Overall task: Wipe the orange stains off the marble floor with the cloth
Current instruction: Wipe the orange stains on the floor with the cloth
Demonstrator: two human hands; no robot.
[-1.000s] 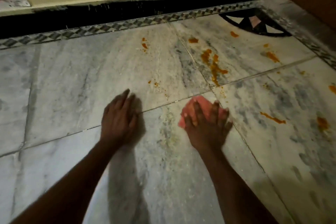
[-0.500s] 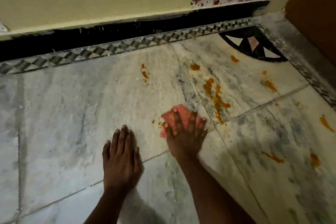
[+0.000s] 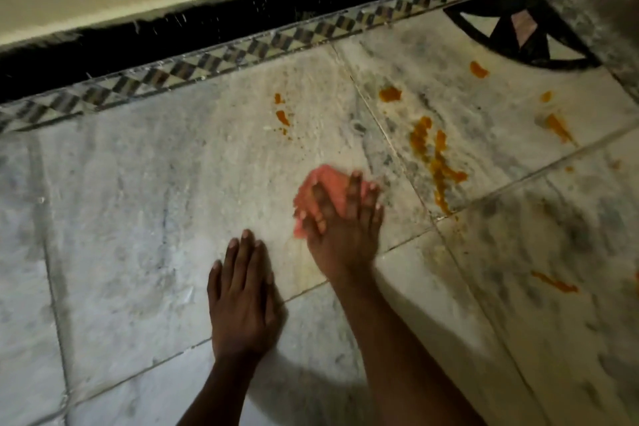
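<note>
On the marble floor, orange stains lie at two o'clock from the right hand, fingers spread, pressing the pink cloth down, while the left hand rests flat, empty, at seven o'clock.

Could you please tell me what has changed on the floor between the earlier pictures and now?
The right hand has pushed the pink cloth forward and leftward, across the tile joint, wiping away the small orange specks there. The left hand stays flat on the marble floor. The large orange stain remains untouched.
</note>
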